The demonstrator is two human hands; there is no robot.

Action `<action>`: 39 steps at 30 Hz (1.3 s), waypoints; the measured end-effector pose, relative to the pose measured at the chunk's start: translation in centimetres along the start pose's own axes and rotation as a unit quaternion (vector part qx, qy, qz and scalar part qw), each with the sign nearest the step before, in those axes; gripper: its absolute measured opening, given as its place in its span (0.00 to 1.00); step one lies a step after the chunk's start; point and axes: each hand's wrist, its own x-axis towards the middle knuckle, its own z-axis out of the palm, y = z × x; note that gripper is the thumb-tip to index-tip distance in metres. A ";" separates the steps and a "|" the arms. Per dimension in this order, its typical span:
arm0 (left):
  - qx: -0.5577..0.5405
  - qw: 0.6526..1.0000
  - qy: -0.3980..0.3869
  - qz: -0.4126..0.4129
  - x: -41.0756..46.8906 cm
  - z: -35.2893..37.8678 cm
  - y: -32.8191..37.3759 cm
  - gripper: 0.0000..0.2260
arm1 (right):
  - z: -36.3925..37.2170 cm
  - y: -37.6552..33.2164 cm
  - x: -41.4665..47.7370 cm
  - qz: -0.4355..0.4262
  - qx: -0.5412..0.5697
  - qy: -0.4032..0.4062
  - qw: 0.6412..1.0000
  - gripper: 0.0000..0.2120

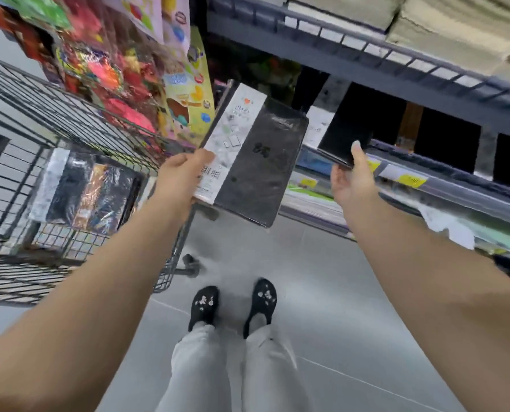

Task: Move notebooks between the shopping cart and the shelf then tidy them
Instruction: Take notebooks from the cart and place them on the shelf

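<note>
My left hand (182,176) grips a wrapped black notebook with a white printed band (256,162) by its lower left edge, holding it in the air between the cart and the shelf. My right hand (353,176) touches the lower corner of a second black notebook (346,135) that stands tilted on the shelf (444,188), thumb against its front. Whether the fingers close on it cannot be told. The wire shopping cart (54,120) at the left holds several wrapped notebooks (84,194) lying flat on its floor.
Colourful packaged toys (114,69) hang above the cart. An upper shelf (366,52) carries stacked paper goods. Yellow price tags (411,181) line the shelf's front rail, with more stock on a lower shelf (316,200). My feet (233,301) stand on grey floor tiles.
</note>
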 end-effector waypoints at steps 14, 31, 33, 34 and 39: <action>-0.034 0.998 -0.033 -0.029 -0.4 2.0 -1.6 0.06 | 2.0 -1.5 3.1 -0.043 -0.156 -0.046 0.986 0.11; -0.046 0.992 -0.104 -0.051 -1.8 8.6 -0.8 0.15 | -3.7 0.3 -4.5 0.013 -0.371 -0.239 0.897 0.18; -0.035 0.991 -0.119 -0.053 -1.6 10.1 -0.1 0.24 | -3.9 -0.7 -4.9 -0.012 -0.374 -0.209 0.904 0.13; -0.024 0.989 -0.132 -0.054 -1.3 10.9 0.3 0.26 | -3.9 -1.3 -4.8 -0.023 -0.362 -0.190 0.912 0.11; 0.060 0.979 -0.176 -0.082 1.4 14.0 0.9 0.18 | -4.3 -3.2 -2.3 -0.010 -0.320 -0.092 0.943 0.14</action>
